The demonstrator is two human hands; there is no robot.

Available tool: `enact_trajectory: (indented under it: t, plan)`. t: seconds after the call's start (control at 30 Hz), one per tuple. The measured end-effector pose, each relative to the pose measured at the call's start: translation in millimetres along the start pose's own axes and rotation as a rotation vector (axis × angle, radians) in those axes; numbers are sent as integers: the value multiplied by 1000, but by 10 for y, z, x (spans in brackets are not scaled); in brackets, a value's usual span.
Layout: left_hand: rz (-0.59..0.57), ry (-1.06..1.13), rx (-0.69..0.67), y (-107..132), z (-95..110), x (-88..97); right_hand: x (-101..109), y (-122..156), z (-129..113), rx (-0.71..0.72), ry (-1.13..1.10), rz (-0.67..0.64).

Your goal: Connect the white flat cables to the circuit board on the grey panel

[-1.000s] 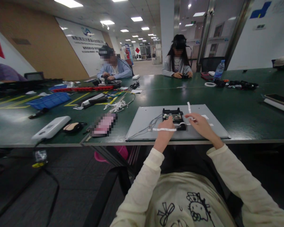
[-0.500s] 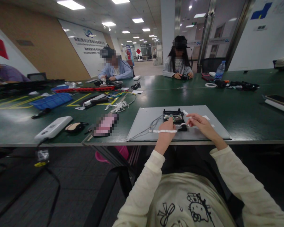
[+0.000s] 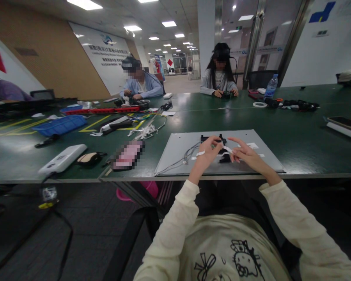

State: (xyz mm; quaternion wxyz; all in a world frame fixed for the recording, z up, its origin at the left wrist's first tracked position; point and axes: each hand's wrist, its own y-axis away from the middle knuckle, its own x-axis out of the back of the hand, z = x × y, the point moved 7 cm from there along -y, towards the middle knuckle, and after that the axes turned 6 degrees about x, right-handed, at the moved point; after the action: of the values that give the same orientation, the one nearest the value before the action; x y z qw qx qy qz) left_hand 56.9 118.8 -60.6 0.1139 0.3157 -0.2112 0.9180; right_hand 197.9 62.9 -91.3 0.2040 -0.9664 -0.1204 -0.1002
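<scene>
A short white strip, which looks like tape (image 3: 227, 149), spans the gap between my hands above a grey flat panel (image 3: 175, 146). My left hand (image 3: 207, 155) pinches one end between thumb and fingertips. The other end meets the fingers of my right hand (image 3: 247, 155), which are curled on it while the index finger points out. Another white strip (image 3: 200, 153) lies across the back of my left hand. Beneath the hands, a black frame with a circuit board (image 3: 205, 138) sits on the panel, mostly hidden. Grey cables (image 3: 187, 154) run from it to the left.
Left of the panel are a blurred pink item (image 3: 128, 155), a white power strip (image 3: 62, 159) and crumpled white strips (image 3: 146, 132). A blue tray (image 3: 60, 125) is further left. Across the table sit two people; a water bottle (image 3: 271, 86) stands at the far right.
My left hand has risen from the circuit board and moved right, now pinching the white strip near my right hand. My right fingers have curled in, with the index finger stretched out.
</scene>
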Motion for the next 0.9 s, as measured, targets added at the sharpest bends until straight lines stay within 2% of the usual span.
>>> enact_trajectory:
  t: [0.17, 0.27, 0.37, 0.5, 0.63, 0.73, 0.9]
  plan:
    - [50, -118, -103, -132, 186, 129, 93, -18, 11, -70, 44, 47]
    - [25, -194, -181, -325, 343, 186, 227, -125, -49, -158, 125, 64]
    - [45, -263, -228, -582, 432, 230, 418, -354, -124, -219, 165, 117]
    - [144, -334, -139, -829, 282, 237, 581, -734, -40, -229, 264, 158]
    - [248, -364, -79, -811, 21, 140, 542, -927, 350, -302, 197, 166]
    - [191, -431, -70, -763, -114, -10, 499, -924, 598, -335, 160, 216]
    - [30, -560, -114, -779, -187, -225, 485, -890, 717, -300, 226, 246]
